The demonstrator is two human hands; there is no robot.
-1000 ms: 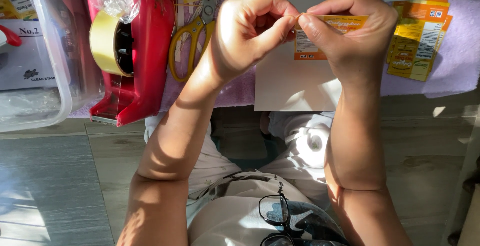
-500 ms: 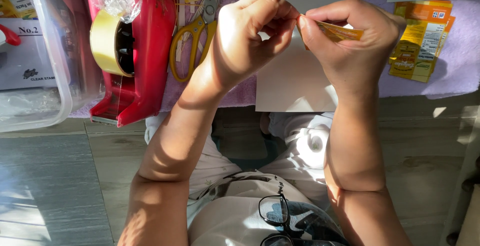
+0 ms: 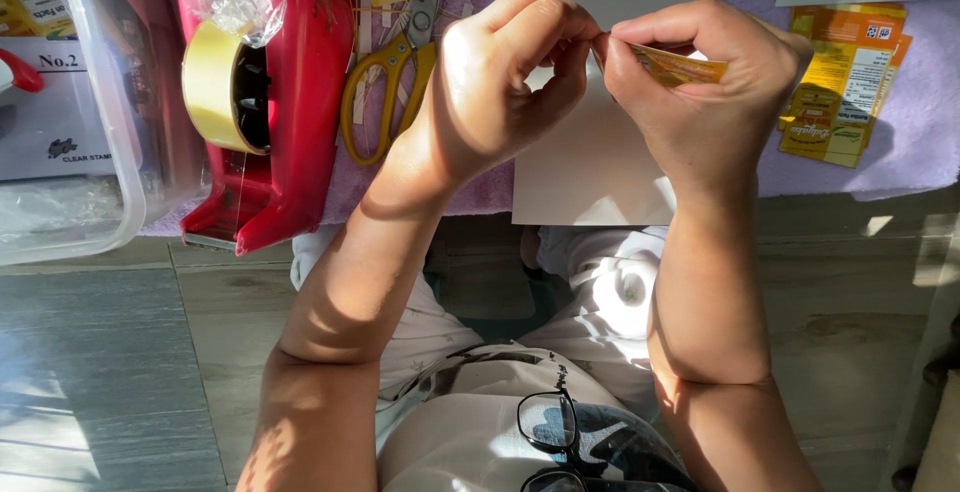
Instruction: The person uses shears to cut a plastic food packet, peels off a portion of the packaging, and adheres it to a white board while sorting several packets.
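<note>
My left hand (image 3: 500, 82) and my right hand (image 3: 700, 92) are raised side by side over a white sheet of paper (image 3: 590, 172). Both pinch a small yellow-orange packet (image 3: 675, 64) at its left end, fingertips touching. My right hand covers most of the packet; only a narrow strip shows between its thumb and fingers. The packet is tilted edge-on toward the camera.
A red tape dispenser (image 3: 280, 132) with a yellow roll stands at the left, yellow-handled scissors (image 3: 395, 72) beside it. A clear plastic box (image 3: 70, 152) sits far left. More orange packets (image 3: 845, 92) lie on a purple cloth (image 3: 900, 162) at right. Glasses (image 3: 550, 427) hang on my shirt.
The packet has turned from flat and facing up to nearly edge-on. Both hands have shifted slightly, my right hand closing further over the packet.
</note>
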